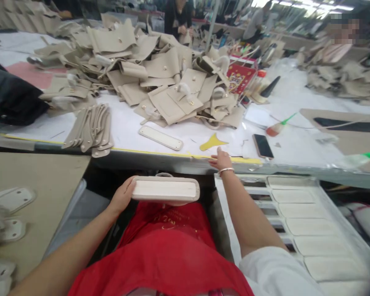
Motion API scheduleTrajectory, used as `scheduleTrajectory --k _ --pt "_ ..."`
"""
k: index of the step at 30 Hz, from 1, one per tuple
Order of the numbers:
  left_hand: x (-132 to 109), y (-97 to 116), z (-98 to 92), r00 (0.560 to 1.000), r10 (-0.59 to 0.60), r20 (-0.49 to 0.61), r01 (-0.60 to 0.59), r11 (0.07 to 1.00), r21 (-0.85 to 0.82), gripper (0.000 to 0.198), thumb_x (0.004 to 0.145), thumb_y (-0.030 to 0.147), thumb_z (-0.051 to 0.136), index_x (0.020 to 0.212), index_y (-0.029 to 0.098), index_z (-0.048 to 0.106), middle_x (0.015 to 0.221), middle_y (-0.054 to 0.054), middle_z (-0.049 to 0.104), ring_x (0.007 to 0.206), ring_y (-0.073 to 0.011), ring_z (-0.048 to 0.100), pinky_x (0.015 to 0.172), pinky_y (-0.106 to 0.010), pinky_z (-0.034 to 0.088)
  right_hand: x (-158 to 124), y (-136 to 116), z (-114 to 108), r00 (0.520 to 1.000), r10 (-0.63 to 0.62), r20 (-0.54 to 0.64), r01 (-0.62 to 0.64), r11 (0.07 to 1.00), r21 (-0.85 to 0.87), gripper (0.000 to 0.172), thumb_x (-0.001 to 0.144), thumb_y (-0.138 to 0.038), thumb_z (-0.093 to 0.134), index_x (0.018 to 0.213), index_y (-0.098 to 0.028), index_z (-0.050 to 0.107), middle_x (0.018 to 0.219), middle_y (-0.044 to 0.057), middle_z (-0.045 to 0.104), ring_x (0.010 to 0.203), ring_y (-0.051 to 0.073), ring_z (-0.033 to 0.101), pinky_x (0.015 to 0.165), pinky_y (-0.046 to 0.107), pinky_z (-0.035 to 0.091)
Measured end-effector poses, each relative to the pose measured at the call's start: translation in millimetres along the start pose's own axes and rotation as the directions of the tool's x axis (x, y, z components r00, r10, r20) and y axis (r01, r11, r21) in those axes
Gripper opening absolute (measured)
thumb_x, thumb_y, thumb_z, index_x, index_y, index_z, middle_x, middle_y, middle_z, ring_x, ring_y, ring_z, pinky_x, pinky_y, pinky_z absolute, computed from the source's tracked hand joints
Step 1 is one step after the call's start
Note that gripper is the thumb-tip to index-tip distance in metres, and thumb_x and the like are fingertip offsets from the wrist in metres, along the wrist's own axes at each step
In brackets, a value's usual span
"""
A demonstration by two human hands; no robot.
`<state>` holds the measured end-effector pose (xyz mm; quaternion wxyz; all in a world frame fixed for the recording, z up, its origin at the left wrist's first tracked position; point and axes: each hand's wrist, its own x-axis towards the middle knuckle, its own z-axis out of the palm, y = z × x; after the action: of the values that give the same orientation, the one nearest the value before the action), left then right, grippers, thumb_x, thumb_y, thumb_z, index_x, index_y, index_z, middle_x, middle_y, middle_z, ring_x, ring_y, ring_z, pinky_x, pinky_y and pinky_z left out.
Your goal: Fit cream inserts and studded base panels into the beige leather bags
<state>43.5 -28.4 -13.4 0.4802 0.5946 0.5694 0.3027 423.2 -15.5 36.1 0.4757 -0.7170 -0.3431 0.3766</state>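
My left hand [123, 196] grips the left end of a beige bag piece [165, 189], held above my lap with its long white panel facing me. Its far side is hidden. At the table's front edge, my right hand [220, 160] is empty, fingers apart, just below a yellow flat scraper [213, 142]. A gap shows between most of the fingers and the scraper; whether a fingertip touches it I cannot tell. Left of the scraper lies a pale oblong base panel [160, 137] with rounded ends and small holes.
Beige bag parts [172, 78] are heaped across the table behind. Stacked straps [94, 127] overhang its front edge at left. A phone [263, 146] and a green-tipped bottle [277, 128] lie right. Beside my right arm, a rack [267, 213] carries several pale panels.
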Motion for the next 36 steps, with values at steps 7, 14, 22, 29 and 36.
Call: scheduleTrajectory --k 7,14,22,29,36 --pt "3.6 2.6 22.4 0.994 0.061 -0.086 -0.071 0.991 -0.113 0.06 0.086 0.055 0.028 0.114 0.009 0.053 0.113 -0.014 0.059 0.102 -0.0242 0.056 0.091 -0.038 0.044 -102.3 47.1 46.5 0.958 -0.156 0.241 0.205 0.96 -0.193 0.041 0.089 -0.037 0.025 0.089 -0.016 0.06 0.095 0.008 0.063 0.093 0.018 0.057 0.089 0.032 0.041" --pt "26.6 29.3 -22.8 0.836 0.313 0.45 -0.463 0.842 0.276 0.087 0.058 0.055 0.068 0.13 0.015 0.039 0.137 -0.013 0.039 0.126 -0.0279 0.035 0.106 -0.039 0.025 -96.7 16.7 19.5 0.699 -0.232 0.676 0.631 0.644 -0.432 0.088 0.057 -0.05 0.07 0.13 -0.013 0.037 0.131 0.016 0.041 0.119 0.028 0.041 0.101 0.04 0.033" --pt "48.7 58.9 -31.3 0.674 0.093 0.733 -0.677 0.473 0.563 0.085 0.048 0.043 0.075 0.12 0.014 0.04 0.112 -0.011 0.049 0.1 -0.0264 0.053 0.085 -0.033 0.043 -86.4 -8.5 30.8 0.631 -0.02 0.776 0.743 0.304 -0.597 0.081 0.054 -0.046 0.072 0.119 -0.007 0.044 0.105 0.017 0.055 0.091 0.028 0.057 0.08 0.036 0.046" --pt "52.2 61.8 -31.4 0.663 0.053 0.747 -0.654 0.526 0.543 0.082 0.044 0.048 0.076 0.113 0.018 0.041 0.108 -0.007 0.05 0.096 -0.025 0.053 0.082 -0.031 0.042 -87.1 -8.2 27.8 0.632 -0.03 0.774 0.73 0.359 -0.582 0.075 0.054 -0.045 0.069 0.116 -0.009 0.046 0.103 0.014 0.056 0.09 0.027 0.057 0.08 0.036 0.045" --pt "52.5 64.0 -31.4 0.694 0.08 0.716 -0.619 0.575 0.535 0.073 0.044 0.049 0.074 0.105 0.019 0.047 0.1 -0.006 0.055 0.087 -0.025 0.057 0.073 -0.03 0.045 -90.0 -6.8 27.0 0.669 -0.04 0.742 0.682 0.43 -0.591 0.078 0.053 -0.038 0.068 0.121 -0.008 0.044 0.113 0.017 0.054 0.097 0.028 0.055 0.087 0.037 0.044"
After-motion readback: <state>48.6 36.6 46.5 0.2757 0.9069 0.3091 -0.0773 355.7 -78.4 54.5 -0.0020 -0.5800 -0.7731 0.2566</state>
